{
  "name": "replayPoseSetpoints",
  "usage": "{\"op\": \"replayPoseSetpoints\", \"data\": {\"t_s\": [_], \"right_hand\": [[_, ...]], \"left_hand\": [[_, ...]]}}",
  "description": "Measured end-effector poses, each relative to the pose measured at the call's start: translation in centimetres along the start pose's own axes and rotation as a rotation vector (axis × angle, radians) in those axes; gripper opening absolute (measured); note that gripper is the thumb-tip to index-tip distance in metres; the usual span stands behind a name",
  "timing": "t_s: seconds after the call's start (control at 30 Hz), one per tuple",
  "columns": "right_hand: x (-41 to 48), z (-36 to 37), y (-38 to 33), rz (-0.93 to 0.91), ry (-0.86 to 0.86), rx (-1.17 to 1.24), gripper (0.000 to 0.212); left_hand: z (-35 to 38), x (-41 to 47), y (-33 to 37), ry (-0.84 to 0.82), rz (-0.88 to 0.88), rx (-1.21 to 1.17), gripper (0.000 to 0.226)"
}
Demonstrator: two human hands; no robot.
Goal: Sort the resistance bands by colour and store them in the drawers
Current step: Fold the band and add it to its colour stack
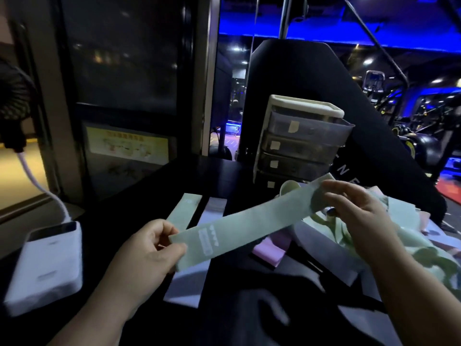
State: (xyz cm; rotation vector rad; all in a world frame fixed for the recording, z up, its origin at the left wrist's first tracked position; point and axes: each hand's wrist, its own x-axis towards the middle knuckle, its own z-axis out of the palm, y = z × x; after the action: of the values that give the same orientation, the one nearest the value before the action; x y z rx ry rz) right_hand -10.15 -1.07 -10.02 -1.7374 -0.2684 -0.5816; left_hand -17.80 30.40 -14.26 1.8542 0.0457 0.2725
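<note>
While stretched flat, green band (252, 226), left hand (147, 248), right hand (359, 211) pinching ends

On the table (149, 191) I see the drawer unit (299, 146) far right, the pile of bands (411, 233) nearer, the power bank (50, 265) near left, the held band (249, 226) across the middle.

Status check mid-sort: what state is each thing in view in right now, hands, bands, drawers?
held green band, pulled flat between both hands, off the table.
left hand, pinches its left end.
right hand, grips its right end.
laid green band, flat on the table.
pink band, lying loose beneath the held one.
band pile, tangled, unsorted.
drawer unit, upright; top drawer out slightly.
power bank, flat, cable plugged in.
</note>
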Motion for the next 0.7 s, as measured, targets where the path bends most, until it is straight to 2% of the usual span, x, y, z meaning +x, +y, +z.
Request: {"op": "replayPoseSetpoints", "data": {"t_s": [0.2, 0.27, 0.47, 0.7], "right_hand": [[2.6, 5.9, -1.6, -0.043, -0.037, -0.085, 0.053], [3.6, 8.3, -1.8, -0.038, -0.057, -0.053, 0.049], [6.1, 15.0, -0.2, -0.029, -0.013, -0.158, 0.026], [6.7, 21.1, 2.2, 0.034, -0.066, -0.263, 0.019]], "left_hand": [[-2.8, -0.2, -1.2, -0.012, -0.039, 0.098, 0.023], [-3.6, -0.3, -1.6, -0.007, -0.050, 0.118, 0.023], [-5.5, -0.6, -2.8, 0.041, -0.027, 0.232, 0.033], [-6.1, -1.3, -2.8, 0.106, 0.022, 0.470, 0.013]]}}
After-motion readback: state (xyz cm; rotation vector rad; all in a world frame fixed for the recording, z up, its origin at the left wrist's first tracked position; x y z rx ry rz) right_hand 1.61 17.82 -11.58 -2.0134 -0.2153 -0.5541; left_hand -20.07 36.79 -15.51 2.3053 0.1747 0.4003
